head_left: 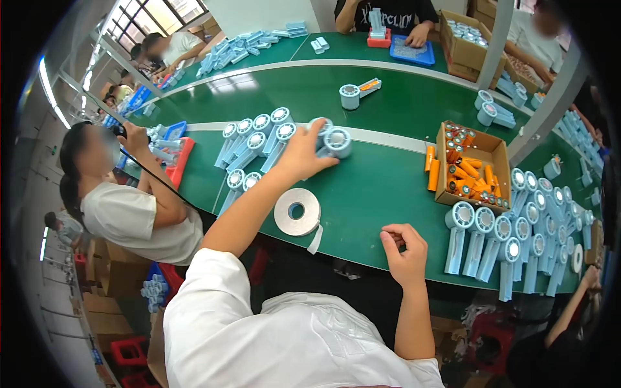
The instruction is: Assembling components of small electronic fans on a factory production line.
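Note:
My left hand reaches out over the green bench, thumb and fingers closed around a light-blue handheld fan, whose round head is slightly blurred. Right behind it shows another round fan head, partly covered by the fingers. Left of this hand lie several more light-blue fans in a loose group, handles toward me. My right hand rests near the bench's front edge with its fingers curled in and nothing visible in them. Between my arms lies a roll of white tape, its loose end hanging over the edge.
A cardboard box of orange cylindrical batteries stands at right, beside many stacked fans. Across the divider lies a single fan with an orange part. A co-worker sits at left near a red bin; others work opposite.

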Tool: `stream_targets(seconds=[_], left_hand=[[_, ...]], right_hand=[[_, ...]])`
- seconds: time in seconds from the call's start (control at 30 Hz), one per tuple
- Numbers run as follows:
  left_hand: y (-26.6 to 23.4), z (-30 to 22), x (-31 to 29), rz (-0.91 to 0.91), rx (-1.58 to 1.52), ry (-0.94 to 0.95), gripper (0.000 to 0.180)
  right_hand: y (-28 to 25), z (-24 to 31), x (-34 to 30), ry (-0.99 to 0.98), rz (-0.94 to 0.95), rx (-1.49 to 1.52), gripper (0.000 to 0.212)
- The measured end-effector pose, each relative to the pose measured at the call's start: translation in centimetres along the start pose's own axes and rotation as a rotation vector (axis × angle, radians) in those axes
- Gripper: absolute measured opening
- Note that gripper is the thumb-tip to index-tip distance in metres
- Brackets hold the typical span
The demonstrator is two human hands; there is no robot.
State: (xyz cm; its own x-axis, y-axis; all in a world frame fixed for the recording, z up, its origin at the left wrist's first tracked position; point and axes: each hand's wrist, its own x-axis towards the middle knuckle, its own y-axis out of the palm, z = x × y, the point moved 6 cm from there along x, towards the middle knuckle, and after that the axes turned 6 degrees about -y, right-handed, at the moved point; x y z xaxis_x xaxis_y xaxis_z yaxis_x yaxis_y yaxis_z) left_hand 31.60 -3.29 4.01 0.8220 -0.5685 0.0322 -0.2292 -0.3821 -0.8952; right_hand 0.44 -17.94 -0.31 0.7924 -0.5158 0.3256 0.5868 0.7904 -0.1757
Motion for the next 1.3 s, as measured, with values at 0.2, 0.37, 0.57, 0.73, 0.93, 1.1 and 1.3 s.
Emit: stream_targets(seconds=[0.2, 0.37, 0.57, 0.73, 0.93, 1.1, 1.3], left_hand=[[0.2, 4.2, -3.1, -0.163, 0.086, 0.044, 0.091], [-1.2, 2.1, -10.0, -0.375, 0.045, 0.227, 0.074], [1.5, 7.4, -16.1, -0.468, -0.357, 0.278, 0.033], [0.5, 8.1, -16.1, -0.569, -0.481, 0.286, 0.045], [0.6, 8.0, -16.8, -0.473, -0.457, 0.357, 0.056], [0.7, 7.6, -15.9, -0.462, -0.456, 0.345, 0.059], [0.9, 7.0, -15.0, -0.427, -0.515, 0.368, 0.055]], right_hand=[[2.2, 1.3, -0.1, -0.013, 0.167, -0.171, 0.011], [1.4, 8.8, 5.6, -0.21, 0.66, -0.755, 0.026], [-5.9, 4.2, 30.3, 0.072, 0.229, -0.999, 0.055], [-23.4, -13.0, 42.7, 0.476, -0.112, -1.416, 0.09], [-28.9, -21.0, 45.4, 0.764, -0.263, -1.308, 0.102], [-29.8, -21.0, 45.2, 0.755, -0.25, -1.264, 0.096], [-24.5, -13.8, 46.0, 0.238, -0.211, -1.176, 0.088]])
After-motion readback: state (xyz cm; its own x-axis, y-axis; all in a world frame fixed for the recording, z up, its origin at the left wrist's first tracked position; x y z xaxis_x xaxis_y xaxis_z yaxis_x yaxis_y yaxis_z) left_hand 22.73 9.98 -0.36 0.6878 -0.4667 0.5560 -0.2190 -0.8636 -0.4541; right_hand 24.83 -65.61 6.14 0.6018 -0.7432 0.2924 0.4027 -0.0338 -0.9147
